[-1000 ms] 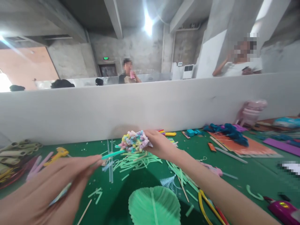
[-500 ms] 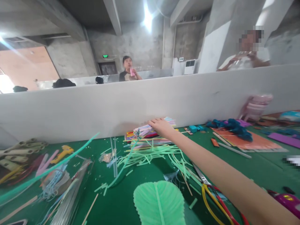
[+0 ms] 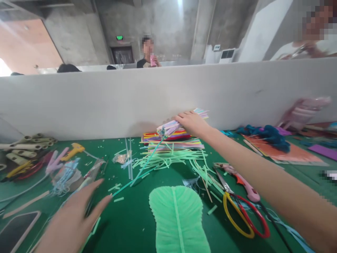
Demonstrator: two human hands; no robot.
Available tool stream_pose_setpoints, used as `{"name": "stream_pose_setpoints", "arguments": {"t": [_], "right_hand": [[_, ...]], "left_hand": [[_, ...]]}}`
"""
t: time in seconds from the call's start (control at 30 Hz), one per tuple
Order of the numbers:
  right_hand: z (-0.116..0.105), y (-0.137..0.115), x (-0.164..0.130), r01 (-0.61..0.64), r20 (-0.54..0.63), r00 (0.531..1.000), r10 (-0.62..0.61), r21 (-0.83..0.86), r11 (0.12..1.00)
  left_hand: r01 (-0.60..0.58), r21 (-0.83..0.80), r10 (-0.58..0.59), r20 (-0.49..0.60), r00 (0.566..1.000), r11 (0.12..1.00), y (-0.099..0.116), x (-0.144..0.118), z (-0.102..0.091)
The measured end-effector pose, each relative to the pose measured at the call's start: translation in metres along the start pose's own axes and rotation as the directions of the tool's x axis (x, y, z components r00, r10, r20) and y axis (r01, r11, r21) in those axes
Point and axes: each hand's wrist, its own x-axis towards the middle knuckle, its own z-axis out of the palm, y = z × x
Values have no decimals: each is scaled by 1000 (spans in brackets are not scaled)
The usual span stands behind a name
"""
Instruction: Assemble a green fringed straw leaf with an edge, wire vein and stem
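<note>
My right hand (image 3: pixel 193 123) is closed around a bundle of pastel pipe cleaners (image 3: pixel 168 128), lifted above the stacks near the white partition. A long teal-green pipe cleaner (image 3: pixel 147 171) slants from the bundle's near end down to the thumb tip of my left hand (image 3: pixel 75 214). That hand is blurred at the lower left, its thumb and fingers apart, with no clear grip on the strand. A light green fuzzy leaf (image 3: pixel 177 219) made of pipe cleaners lies in front. Behind it are loose green pipe cleaners (image 3: pixel 160 160) and stacks of coloured ones (image 3: pixel 181 142).
Scissors (image 3: pixel 238 207) and pink-handled pliers (image 3: pixel 246 184) lie right of the leaf. At left are a phone (image 3: pixel 17 232), a yellow glue gun (image 3: pixel 73 151) and rolled tubes (image 3: pixel 25 147). The white partition (image 3: pixel 105 102) bounds the far side; people are beyond it.
My left hand has come into view at lower left, near the green strand. My right hand still grips the bundle, now raised a little. The view has tilted down.
</note>
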Motion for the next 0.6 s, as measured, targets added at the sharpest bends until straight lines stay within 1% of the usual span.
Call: {"name": "stream_pose_setpoints", "arguments": {"t": [0.03,0.07,0.1,0.13,0.17,0.23,0.3,0.37,0.43,0.5,0.57,0.6], "right_hand": [[-4,-1,1,17,-6,1000,-16,8,1000],[-7,-3,1,30,-13,999,-30,15,999],[-10,-4,2,39,-21,999,-39,22,999],[-12,-6,2,43,-31,999,-42,27,999],[-14,-7,2,42,-41,998,-41,31,999],[-15,-7,0,39,-54,998,-37,36,999],[-13,-4,-3,30,-37,999,-28,42,999],[-7,0,-6,-7,14,1000,6,66,998],[2,3,-6,-70,71,995,63,99,993],[14,3,-1,-133,110,987,119,130,983],[27,-4,7,-175,138,978,154,162,971],[33,-10,13,-190,153,975,163,184,964]], "left_hand": [[-38,-42,41,79,996,998,30,14,4],[-86,-113,104,166,981,990,58,29,9],[-114,-200,158,220,963,973,82,44,16],[-132,-292,210,253,944,947,101,58,23],[-147,-392,270,280,921,908,116,70,30],[-134,-559,390,368,844,818,135,85,38],[-58,-663,445,433,784,747,140,87,39],[66,-699,432,511,743,712,135,78,35],[219,-686,380,607,698,693,123,60,29],[375,-653,322,694,644,658,109,40,26],[500,-605,251,757,604,620,95,20,28],[540,-583,219,776,592,607,89,12,30]]}}
